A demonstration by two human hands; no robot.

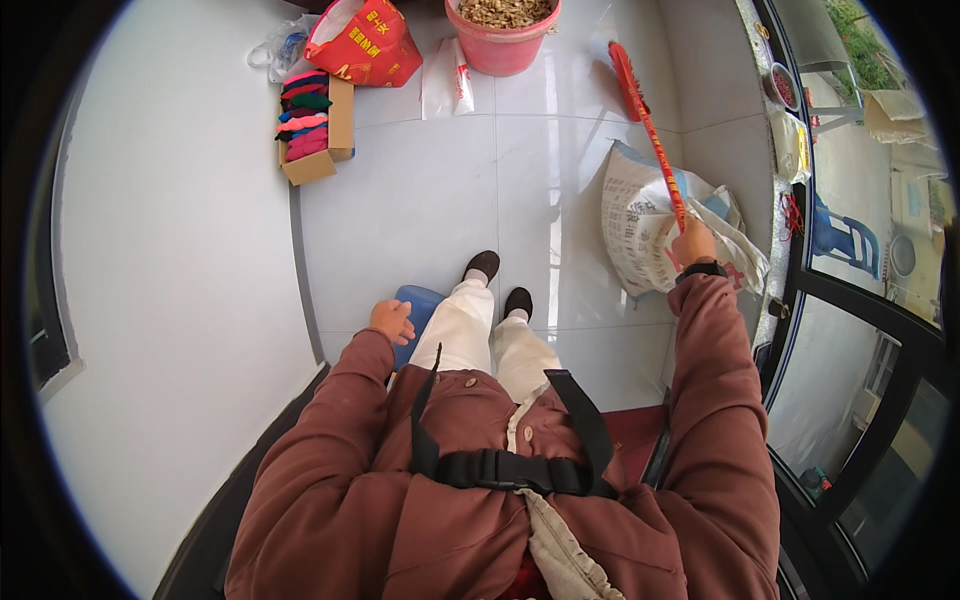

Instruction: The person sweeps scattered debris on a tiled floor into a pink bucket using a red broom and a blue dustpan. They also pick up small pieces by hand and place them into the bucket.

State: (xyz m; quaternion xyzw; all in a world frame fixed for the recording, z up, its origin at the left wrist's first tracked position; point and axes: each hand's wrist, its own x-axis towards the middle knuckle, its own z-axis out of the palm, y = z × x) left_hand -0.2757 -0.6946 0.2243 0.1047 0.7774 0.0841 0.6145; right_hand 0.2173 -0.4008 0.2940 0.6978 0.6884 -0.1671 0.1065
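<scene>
My right hand is closed around the end of the handle of a red long-handled broom. The broom slants away from me, and its bristled head is at the far end, near the floor. Under the handle and my hand lies a crumpled white woven sack with printed writing. My left hand hangs with loosely bent fingers and holds nothing. Just beside it, partly hidden by my leg, is a blue plastic object, perhaps a stool.
A cardboard box of colourful folded textiles stands by the left wall, below a red bag. Farther off is a pink bucket of dried pieces beside a flat plastic bag. On the right, a stone sill holds a bowl.
</scene>
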